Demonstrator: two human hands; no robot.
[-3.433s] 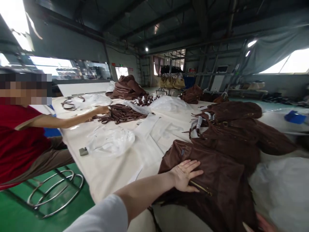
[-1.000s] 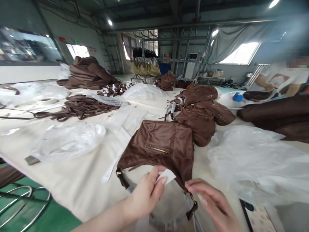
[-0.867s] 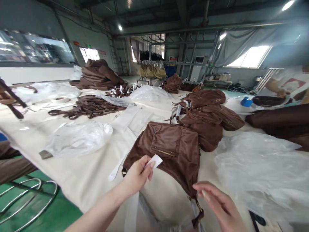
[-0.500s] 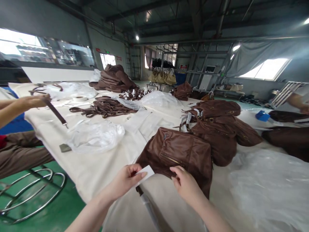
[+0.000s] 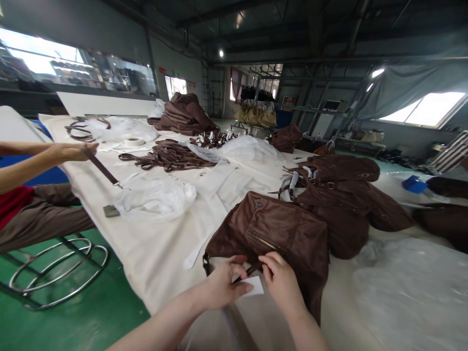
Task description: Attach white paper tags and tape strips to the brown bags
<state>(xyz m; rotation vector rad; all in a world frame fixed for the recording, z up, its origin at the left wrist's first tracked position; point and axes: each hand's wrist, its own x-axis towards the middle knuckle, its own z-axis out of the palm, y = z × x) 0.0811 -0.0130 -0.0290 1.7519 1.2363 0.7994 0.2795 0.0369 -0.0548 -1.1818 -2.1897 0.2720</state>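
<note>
A brown leather handbag [image 5: 288, 229] with a zipped pocket lies on the cloth-covered table in front of me. My left hand [image 5: 228, 282] pinches a small white card [image 5: 255, 285] between thumb and fingers, at the bag's near edge. A thin brown strip [image 5: 252, 268] runs between my two hands. My right hand [image 5: 281, 275] is closed, its fingertips at the end of that strip beside the bag; the exact grip is partly hidden. Below my hands a wrapped strap [image 5: 237, 324] hangs toward me, blurred.
More brown bags [image 5: 351, 200] are heaped at the right, with clear plastic [image 5: 413, 282] before them. Brown straps [image 5: 171, 155] and a plastic bag [image 5: 155, 197] lie left. A co-worker's hand [image 5: 78, 151] at the left holds a strap. A metal-ringed stool [image 5: 54, 273] stands below.
My left hand has moved right with the card, close to my right hand. My right hand has closed near the strip. The view has turned slightly left.
</note>
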